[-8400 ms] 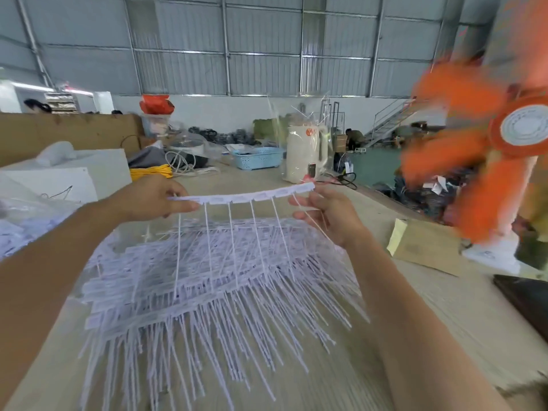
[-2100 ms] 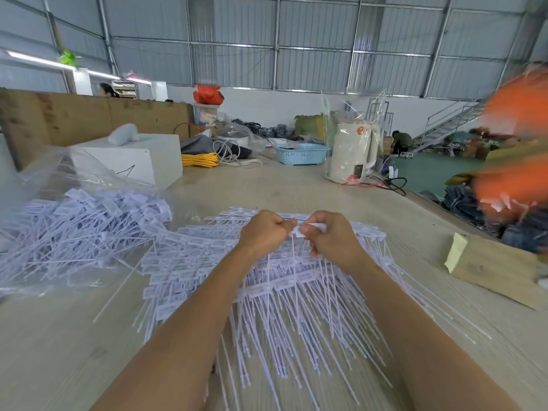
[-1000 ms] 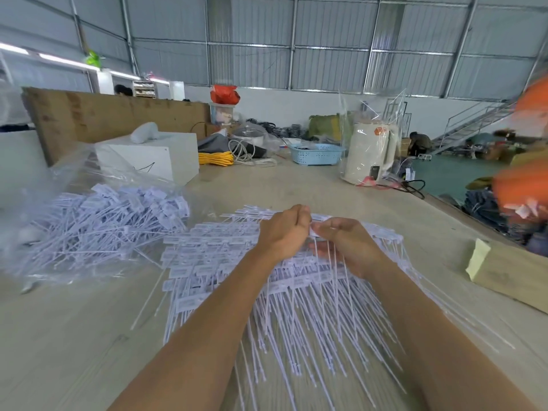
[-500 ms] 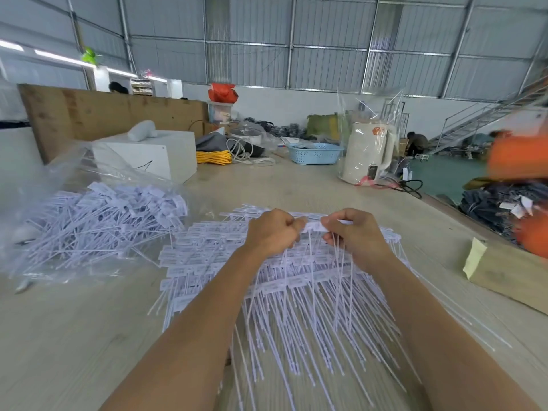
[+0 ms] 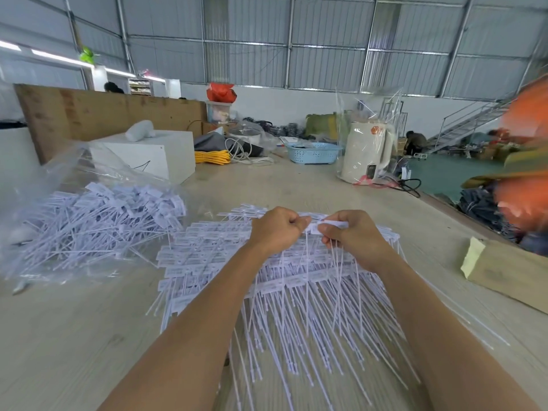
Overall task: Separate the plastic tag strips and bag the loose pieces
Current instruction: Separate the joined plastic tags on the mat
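Note:
A wide pile of white plastic tag strips (image 5: 296, 292) lies on the table in front of me, thin tails pointing toward me. Above its far edge both hands hold one short strip (image 5: 329, 225). My left hand (image 5: 275, 229) is a fist gripping the strip's left end and some separated tags. My right hand (image 5: 353, 235) pinches the strip's right part, with several tails hanging under its fingers. At the left a clear plastic bag (image 5: 59, 179) lies open, holding a heap of loose tags (image 5: 98, 215).
A white box (image 5: 154, 157), yellow cord (image 5: 212, 157), blue basket (image 5: 314, 152) and a bagged white kettle (image 5: 367, 152) stand at the far side. A cardboard piece with a yellow note (image 5: 504, 271) lies right. An orange spinning fan (image 5: 527, 173) blurs at the right edge.
My hands have stayed close together over the pile, working along the strip. The strip between them is much shorter than when it was held wide earlier.

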